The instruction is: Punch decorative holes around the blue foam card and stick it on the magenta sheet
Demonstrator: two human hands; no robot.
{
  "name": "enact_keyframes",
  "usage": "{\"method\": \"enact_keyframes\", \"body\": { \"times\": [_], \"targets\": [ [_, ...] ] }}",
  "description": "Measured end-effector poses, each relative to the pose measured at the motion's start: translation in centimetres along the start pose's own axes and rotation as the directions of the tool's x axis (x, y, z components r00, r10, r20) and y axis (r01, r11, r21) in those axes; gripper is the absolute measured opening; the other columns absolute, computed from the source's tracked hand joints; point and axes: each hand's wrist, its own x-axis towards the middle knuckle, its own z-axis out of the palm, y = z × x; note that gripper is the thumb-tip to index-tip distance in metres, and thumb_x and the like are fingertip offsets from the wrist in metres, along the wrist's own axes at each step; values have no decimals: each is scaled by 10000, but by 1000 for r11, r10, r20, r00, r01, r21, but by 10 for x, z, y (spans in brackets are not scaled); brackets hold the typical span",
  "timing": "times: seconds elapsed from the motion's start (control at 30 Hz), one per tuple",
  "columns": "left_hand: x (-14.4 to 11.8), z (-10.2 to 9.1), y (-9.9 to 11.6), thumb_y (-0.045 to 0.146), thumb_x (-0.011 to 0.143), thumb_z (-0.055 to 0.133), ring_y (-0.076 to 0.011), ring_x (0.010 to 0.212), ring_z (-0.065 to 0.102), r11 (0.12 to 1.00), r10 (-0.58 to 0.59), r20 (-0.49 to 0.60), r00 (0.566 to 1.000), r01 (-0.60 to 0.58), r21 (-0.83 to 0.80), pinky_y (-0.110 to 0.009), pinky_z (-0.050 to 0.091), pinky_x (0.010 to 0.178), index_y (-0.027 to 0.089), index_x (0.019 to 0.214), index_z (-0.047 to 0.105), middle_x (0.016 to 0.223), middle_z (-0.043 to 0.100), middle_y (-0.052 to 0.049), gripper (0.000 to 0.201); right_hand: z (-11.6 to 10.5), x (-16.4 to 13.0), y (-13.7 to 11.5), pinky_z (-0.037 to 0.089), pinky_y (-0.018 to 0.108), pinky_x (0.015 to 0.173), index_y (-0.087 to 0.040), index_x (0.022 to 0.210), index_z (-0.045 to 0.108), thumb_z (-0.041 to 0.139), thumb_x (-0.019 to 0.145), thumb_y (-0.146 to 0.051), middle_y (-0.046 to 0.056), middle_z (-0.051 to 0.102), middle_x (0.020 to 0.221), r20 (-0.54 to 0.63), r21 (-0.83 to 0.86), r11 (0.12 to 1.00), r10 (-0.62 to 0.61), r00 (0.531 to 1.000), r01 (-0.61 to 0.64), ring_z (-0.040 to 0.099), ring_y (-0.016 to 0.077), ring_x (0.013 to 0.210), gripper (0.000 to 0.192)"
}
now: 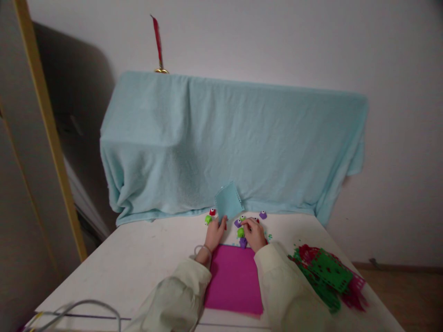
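White table [114, 263] before grey wall [277, 41]; left hand [215, 234] pinching blue sheet [229, 202], right hand [254, 235] grip unclear.

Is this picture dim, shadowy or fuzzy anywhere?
Head view: dim, soft light without strong glare; a broad dark shadow on the wall, left of the blue cloth; same head view, the small toys near the right hand look soft.

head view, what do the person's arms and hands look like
Loose, pale greenish-cream long sleeves are worn on both sides. The left hand and right hand are ungloved; a thin, pale bracelet circles the left wrist.
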Motion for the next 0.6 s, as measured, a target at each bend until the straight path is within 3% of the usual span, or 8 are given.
{"method": "enact_keyframes", "body": {
  "times": [0.6],
  "targets": [
    [0,0,2,493,928,343,-150,582,557,998,51,48,998,-53,35,-243,351,611,169,608,586,543,573,-9,516,3,-1,6,436,278,750,-214,800,629,429,819,-109,21,616,791,21,-3,1000,15,1000,-15,579,172,779,227]
  ]
}}
